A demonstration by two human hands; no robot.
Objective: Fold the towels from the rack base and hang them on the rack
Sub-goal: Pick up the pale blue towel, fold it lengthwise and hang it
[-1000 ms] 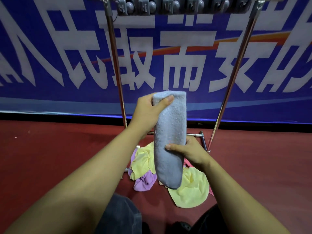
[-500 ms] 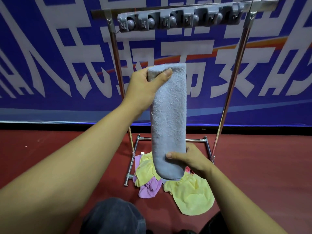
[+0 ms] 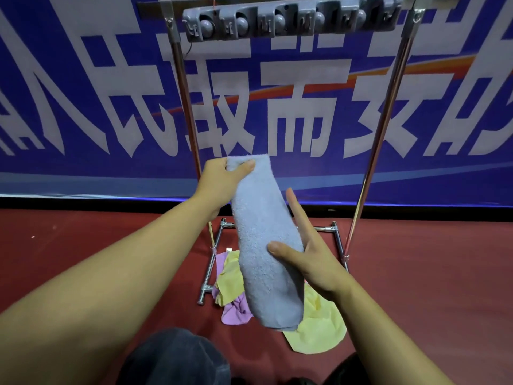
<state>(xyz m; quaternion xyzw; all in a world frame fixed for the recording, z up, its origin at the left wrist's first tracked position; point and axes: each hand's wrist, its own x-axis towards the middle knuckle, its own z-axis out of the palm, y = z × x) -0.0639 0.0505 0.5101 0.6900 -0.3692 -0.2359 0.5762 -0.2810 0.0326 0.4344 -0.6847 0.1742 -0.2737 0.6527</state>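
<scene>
Now the left hand (image 3: 222, 179) is pinching the folded towel (image 3: 263, 240) by its top, fingers clamped on it, while the right hand (image 3: 308, 254), fingers straight, is steadying it above the base (image 3: 211, 268). Lifting it level to the clips (image 3: 288, 22), probably spring ones, would be keeping the fold intact.

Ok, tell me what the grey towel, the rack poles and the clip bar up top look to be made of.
Grey towel: soft looped terry cloth, judging by its fuzzy matte nap.
Rack poles: polished metal, probably steel or chrome-plated, given the bright streaked reflections.
Clip bar: looks like moulded grey plastic, dull satin sheen; unsure.
</scene>
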